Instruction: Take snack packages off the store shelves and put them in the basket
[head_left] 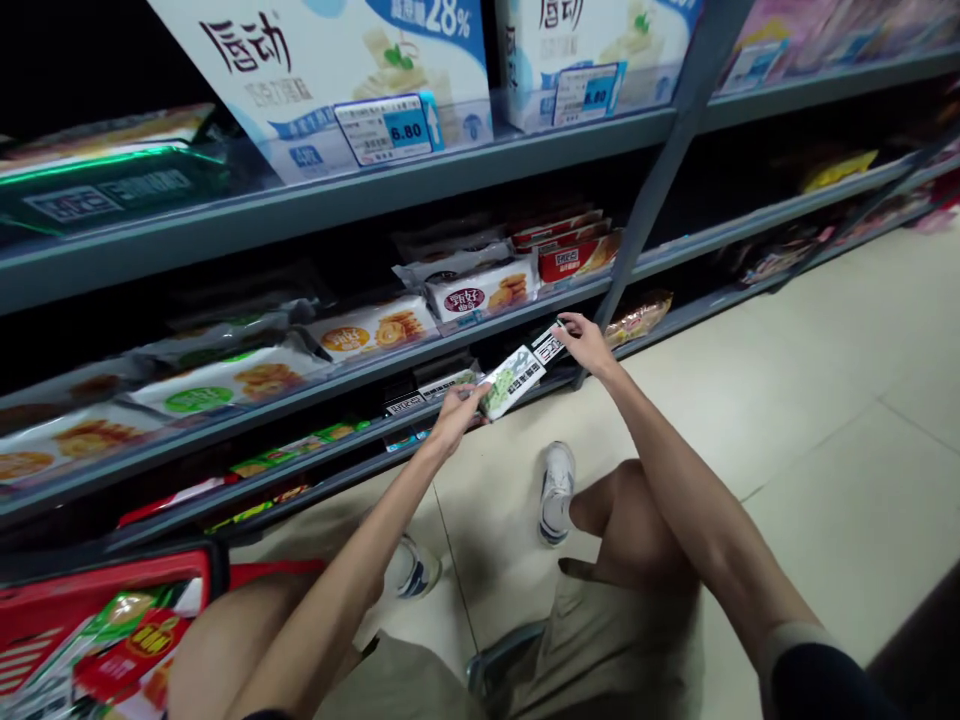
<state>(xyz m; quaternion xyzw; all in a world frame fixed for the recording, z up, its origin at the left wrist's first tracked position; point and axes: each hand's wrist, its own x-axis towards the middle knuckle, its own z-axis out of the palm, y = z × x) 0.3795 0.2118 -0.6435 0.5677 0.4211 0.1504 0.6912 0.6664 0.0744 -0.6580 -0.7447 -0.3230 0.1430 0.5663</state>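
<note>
A person's two bare hands hold a slim packet, white with a green picture and a dark band at its right end, just in front of the shelving and above the floor. The left hand is clamped on the packet's lower left end, thumb lying over the face; the right hand pinches the dark upper right end between thumb and fingers, near the foot of the grey post. The packet slants upward from left to right. Behind the left hand, black-and-white packs sit near the right end of the lower shelf, with green packets farther left along its front edge. Above, the middle shelf carries white biscuit bags in a row along its front edge, one with a green oval, one with an orange oval and one with a purple oval, then red packs at the right end beside the post. White-and-blue boxes stand at the front edge of the upper shelf, behind price labels reading 6.80. At the lower left, a red basket holds colourful packets, a red one among them.
</note>
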